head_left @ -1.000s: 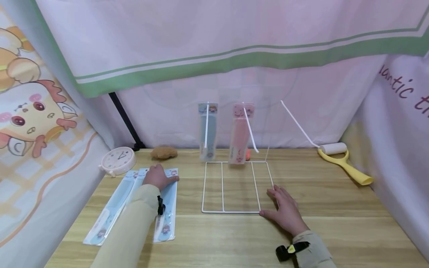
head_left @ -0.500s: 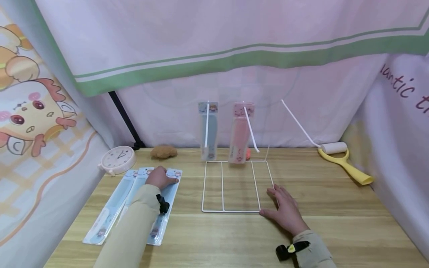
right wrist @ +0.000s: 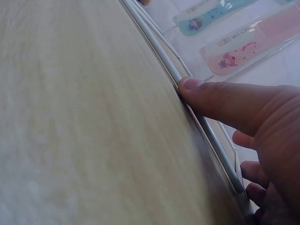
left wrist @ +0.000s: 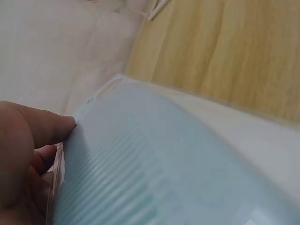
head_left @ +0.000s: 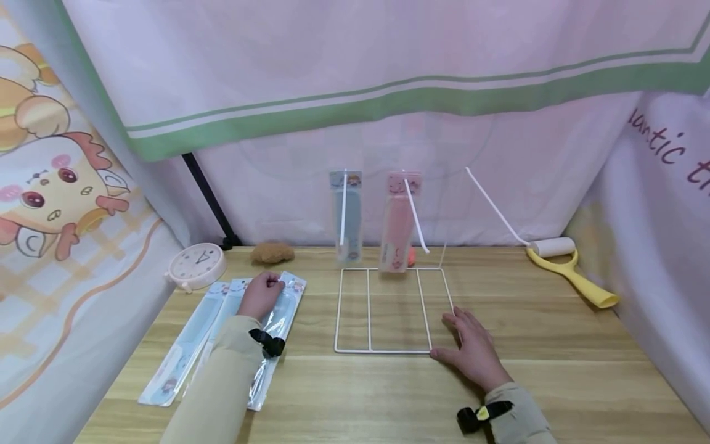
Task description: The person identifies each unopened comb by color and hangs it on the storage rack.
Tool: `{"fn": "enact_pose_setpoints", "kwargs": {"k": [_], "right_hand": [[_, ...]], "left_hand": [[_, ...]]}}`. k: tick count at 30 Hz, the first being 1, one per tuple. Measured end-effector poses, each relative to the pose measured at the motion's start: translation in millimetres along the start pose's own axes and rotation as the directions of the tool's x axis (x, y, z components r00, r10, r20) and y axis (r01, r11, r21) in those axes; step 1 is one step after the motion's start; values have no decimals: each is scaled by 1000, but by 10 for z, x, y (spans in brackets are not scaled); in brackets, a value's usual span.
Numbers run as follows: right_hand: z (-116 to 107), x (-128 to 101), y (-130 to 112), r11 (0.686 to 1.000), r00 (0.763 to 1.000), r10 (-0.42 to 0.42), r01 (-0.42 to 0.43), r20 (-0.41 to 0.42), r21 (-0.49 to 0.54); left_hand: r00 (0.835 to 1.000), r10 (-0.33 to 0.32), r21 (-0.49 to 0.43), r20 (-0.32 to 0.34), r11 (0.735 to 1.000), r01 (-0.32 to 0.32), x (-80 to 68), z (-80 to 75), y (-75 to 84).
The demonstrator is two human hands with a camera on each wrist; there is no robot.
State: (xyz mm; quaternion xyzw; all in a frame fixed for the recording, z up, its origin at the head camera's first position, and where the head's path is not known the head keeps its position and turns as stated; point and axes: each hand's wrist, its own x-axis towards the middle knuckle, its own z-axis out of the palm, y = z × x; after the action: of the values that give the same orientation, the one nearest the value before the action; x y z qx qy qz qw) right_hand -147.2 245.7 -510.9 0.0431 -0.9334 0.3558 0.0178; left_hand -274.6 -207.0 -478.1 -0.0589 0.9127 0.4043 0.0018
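Blue packaged comb, pinched at its top edge by my left hand, has lifted and tilted off the neighbouring packs since a second ago, while my right hand rests flat, fingers straight, against the white wire rack.

Left hand pinching (fingers curled), right hand flat

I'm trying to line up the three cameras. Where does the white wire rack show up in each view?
Head: the white wire rack lies flat at table centre, its near right corner under the right hand.
Left wrist: not in it; only the left hand pinching the blue comb packet.
Right wrist: its rim runs diagonally, the thumb pressed against it.
Shared landmark: the wooden table.
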Motion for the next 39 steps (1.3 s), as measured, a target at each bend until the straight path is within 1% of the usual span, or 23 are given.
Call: {"fn": "enact_pose_setpoints", "kwargs": {"k": [2, 7, 12, 17, 21, 23, 25, 27, 30, 33, 35, 39], "right_hand": [[4, 3, 5, 1000, 1000, 5, -5, 2, 1], [4, 13, 9, 1000, 1000, 23, -23, 13, -4], [9, 10, 9, 1000, 1000, 18, -18, 8, -3], [22, 14, 24, 1000, 1000, 14, -14, 0, -1], [22, 18, 28, 1000, 1000, 18, -18, 6, -2], [19, 22, 28, 1000, 1000, 19, -19, 10, -3], [21, 25, 28, 1000, 1000, 17, -17, 11, -4], [19, 24, 26, 1000, 1000, 12, -12, 9, -2], [18, 16, 19, 1000, 1000, 5, -5, 6, 0], [16, 10, 13, 1000, 1000, 4, -4, 6, 0], [12, 11, 9, 1000, 1000, 4, -4, 7, -2], [10, 20, 5, 1000, 1000, 8, -8, 9, -2]], "left_hand": [[1000, 13, -43, -17, 999, -14, -26, 14, -2], [999, 40, -152, -27, 987, -43, -99, 54, 20], [998, 67, -215, -19, 974, -69, -212, 68, 116], [998, 67, -301, -3, 952, -64, -310, 56, 306], [998, 63, -329, -6, 942, -61, -408, 8, 475], [997, 77, -349, -11, 934, -76, -471, -25, 559], [997, 74, -363, -7, 929, -72, -538, -60, 651], [996, 89, -388, -8, 918, -85, -607, -90, 741], [994, 104, -407, -15, 908, -101, -732, -135, 893], [989, 141, -420, -44, 896, -146, -873, -185, 1040], [982, 176, -418, -72, 888, -190, -971, -223, 1131], [959, 252, -403, -127, 871, -282, -1164, -310, 1293]]}}
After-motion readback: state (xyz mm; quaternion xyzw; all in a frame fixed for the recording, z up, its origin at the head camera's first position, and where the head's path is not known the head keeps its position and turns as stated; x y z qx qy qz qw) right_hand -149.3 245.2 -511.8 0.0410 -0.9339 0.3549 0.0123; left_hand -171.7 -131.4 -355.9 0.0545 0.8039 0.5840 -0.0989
